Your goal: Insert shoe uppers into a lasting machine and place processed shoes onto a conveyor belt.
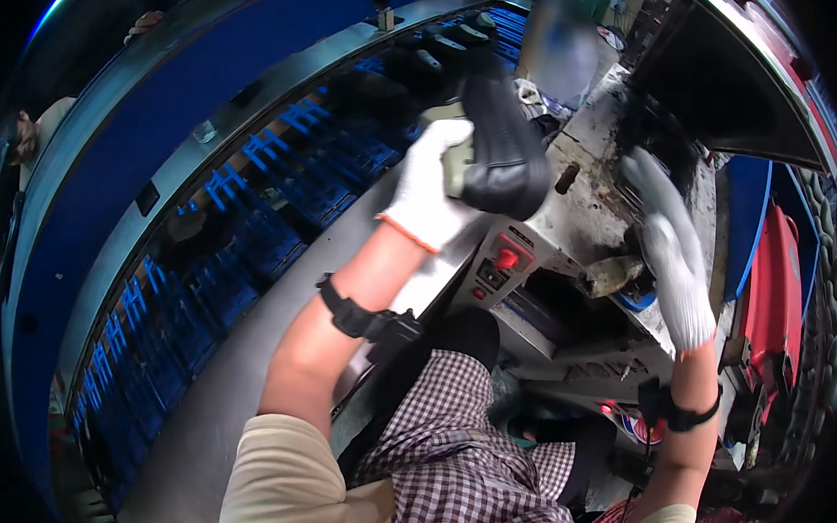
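Note:
My left hand (434, 187), in a white glove with an orange cuff, grips a black leather shoe upper (510, 162) by the pale greenish last inside it. The upper is held in the air between the conveyor and the machine, and its top is smeared by motion. My right hand (665, 234), also in a white glove, reaches over the worn, stained machine top (588, 153). Its fingers are stretched out and slightly blurred, with nothing seen in them. A dirty pale block or wad (614, 276) lies beside the right hand.
To the left runs a conveyor (273, 189) with blue-lit racks under a blue hood. A control panel with a red button (505, 259) faces me. A dark panel (731, 75) tilts up at the far right, above red and blue pieces (772, 290). Another person (38, 139) stands at the far left.

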Demonstrator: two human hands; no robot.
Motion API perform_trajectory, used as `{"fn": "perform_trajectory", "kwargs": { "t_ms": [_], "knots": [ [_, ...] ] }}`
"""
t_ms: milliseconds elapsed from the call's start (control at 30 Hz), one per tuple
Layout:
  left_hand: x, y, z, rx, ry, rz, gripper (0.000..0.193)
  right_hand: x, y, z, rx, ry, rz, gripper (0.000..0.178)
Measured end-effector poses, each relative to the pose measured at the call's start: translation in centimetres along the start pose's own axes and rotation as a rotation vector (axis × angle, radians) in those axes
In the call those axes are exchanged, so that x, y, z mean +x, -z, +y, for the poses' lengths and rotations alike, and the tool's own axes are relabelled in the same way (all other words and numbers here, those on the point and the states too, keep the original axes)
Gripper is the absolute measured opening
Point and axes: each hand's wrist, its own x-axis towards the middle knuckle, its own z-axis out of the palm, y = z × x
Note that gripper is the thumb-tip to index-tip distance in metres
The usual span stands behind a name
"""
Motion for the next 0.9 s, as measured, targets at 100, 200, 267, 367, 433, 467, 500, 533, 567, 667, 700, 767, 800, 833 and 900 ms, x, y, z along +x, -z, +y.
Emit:
{"fn": "perform_trajectory", "kwargs": {
  "t_ms": [100,200,267,367,433,467,500,533,567,667,700,767,800,833,900],
  "knots": [
    [2.7,7.0,4.8,0.339,-0.197,0.41,0.022,-3.6,2.9,3.0,-0.352,0.051,0.203,0.058],
    [7.3,11.9,8.7,0.575,-0.263,0.651,0.019,-8.3,4.8,6.2,-0.468,-0.108,0.387,0.054],
    [11.0,16.3,11.1,0.683,-0.387,0.704,0.023,-10.7,4.9,8.9,-0.52,-0.137,0.443,0.053],
    [13.5,21.2,13.5,0.857,-0.452,0.889,0.045,-12.1,2.7,11.2,-0.348,-0.122,0.522,0.051],
    [13.8,22.7,14.3,0.957,-0.476,1.018,0.061,-12.4,3.2,11.8,-0.622,-0.06,0.462,0.052],
    [14.2,22.6,13.8,1.093,-0.4,1.076,0.076,-12.2,3.1,11.7,-0.631,-0.07,0.459,0.052],
    [14.1,22.5,13.8,1.232,-0.325,1.136,0.09,-12.0,2.6,11.2,-0.696,-0.059,0.463,0.053],
    [13.7,22.5,13.8,1.371,-0.247,1.196,0.105,-11.8,2.2,11.1,-0.757,-0.044,0.463,0.053],
    [12.7,23.1,14.6,1.374,-0.251,1.216,0.105,-11.7,2.1,11.3,-0.742,-0.039,0.452,0.053],
    [7.9,24.1,16.1,1.114,-0.445,1.031,0.093,-11.8,2.0,12.0,-0.695,-0.074,0.467,0.055],
    [5.4,24.6,16.8,1.14,-0.582,0.973,0.095,-11.8,2.1,12.1,-0.703,-0.07,0.454,0.055],
    [1.3,24.1,17.6,1.449,-0.937,1.15,0.094,-12.5,3.2,12.7,-0.676,-0.044,0.483,0.056],
    [-1.2,24.2,19.1,1.477,-1.007,1.305,0.093,-12.4,3.4,12.3,-0.742,-0.035,0.476,0.056],
    [-3.7,24.2,20.5,1.495,-1.072,1.457,0.091,-12.2,3.0,11.8,-0.733,-0.039,0.498,0.056],
    [-8.1,23.8,22.9,1.216,-1.024,1.537,0.101,-12.6,3.9,11.9,-0.834,-0.025,0.467,0.054]
  ]
}}
